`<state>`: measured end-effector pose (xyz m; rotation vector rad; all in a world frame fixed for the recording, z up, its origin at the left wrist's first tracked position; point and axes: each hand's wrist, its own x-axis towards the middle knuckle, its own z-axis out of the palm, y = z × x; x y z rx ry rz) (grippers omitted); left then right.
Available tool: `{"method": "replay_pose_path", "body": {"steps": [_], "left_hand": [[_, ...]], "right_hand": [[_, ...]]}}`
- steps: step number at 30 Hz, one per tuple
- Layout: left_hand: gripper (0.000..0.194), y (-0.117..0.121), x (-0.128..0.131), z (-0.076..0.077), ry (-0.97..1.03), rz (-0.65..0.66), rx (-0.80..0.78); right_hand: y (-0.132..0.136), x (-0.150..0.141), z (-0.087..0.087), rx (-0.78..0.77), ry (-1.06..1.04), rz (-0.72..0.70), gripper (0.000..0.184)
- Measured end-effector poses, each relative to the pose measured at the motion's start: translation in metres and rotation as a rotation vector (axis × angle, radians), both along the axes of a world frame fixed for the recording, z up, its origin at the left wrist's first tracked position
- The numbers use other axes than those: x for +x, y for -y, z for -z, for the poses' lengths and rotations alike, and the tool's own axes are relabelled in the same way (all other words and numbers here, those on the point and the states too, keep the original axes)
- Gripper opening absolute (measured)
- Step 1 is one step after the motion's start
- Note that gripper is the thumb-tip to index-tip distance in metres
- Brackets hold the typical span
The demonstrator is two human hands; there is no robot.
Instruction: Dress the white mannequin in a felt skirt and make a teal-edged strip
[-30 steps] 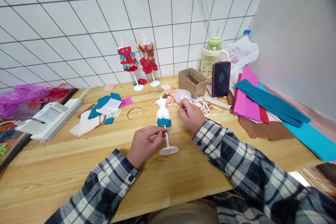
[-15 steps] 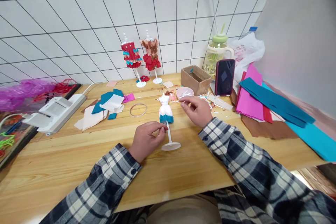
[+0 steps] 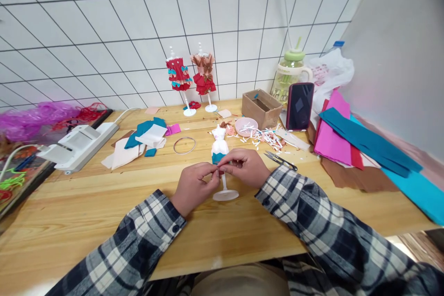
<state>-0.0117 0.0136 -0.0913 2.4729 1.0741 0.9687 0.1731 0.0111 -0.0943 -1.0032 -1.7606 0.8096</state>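
Observation:
A small white mannequin point(image 3: 219, 141) with a white paper bodice and teal hem stands on a round white base point(image 3: 225, 194) on the wooden table point(image 3: 104, 203). My left hand point(image 3: 193, 186) pinches the mannequin's stem just under the skirt. My right hand point(image 3: 244, 167) is closed in a pinch at the teal hem, touching the left fingertips; what it holds is too small to name. Small scissors point(image 3: 281, 160) lie just right of my right hand. A pink dish point(image 3: 246, 126) with paper bits sits behind the mannequin.
Two dressed red mannequins point(image 3: 191, 77) stand by the tiled wall. A cardboard box point(image 3: 262, 108), phone point(image 3: 299, 106), bottle point(image 3: 290, 72) and stacked pink and teal paper sheets point(image 3: 350, 136) lie right. Paper scraps point(image 3: 142, 141), a ring point(image 3: 184, 145) and a white power strip point(image 3: 78, 145) lie left.
My right hand came back from the pink dish to the mannequin's teal hem and now meets my left fingers. The scissors are uncovered. The view shifted slightly left.

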Motion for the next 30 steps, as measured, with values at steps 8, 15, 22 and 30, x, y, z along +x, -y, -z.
{"method": "replay_pose_path", "body": {"steps": [8,15,22,30], "left_hand": [[0.029,-0.002,-0.003,-0.002,-0.124,-0.040,-0.127],[0.055,-0.012,0.006,-0.005,-0.551,-0.269,-0.360],[0.037,-0.019,-0.015,-0.023,-0.568,-0.090,-0.550],[0.025,-0.041,-0.095,-0.049,-0.769,0.064,-0.353]], "right_hand": [[0.001,0.001,0.000,0.130,0.219,0.050,0.008],[-0.011,0.013,0.009,-0.117,-0.065,0.318,0.022],[-0.006,0.014,0.013,0.062,-0.011,0.214,0.033],[-0.006,0.018,0.010,0.278,0.222,0.189,0.058]]}}
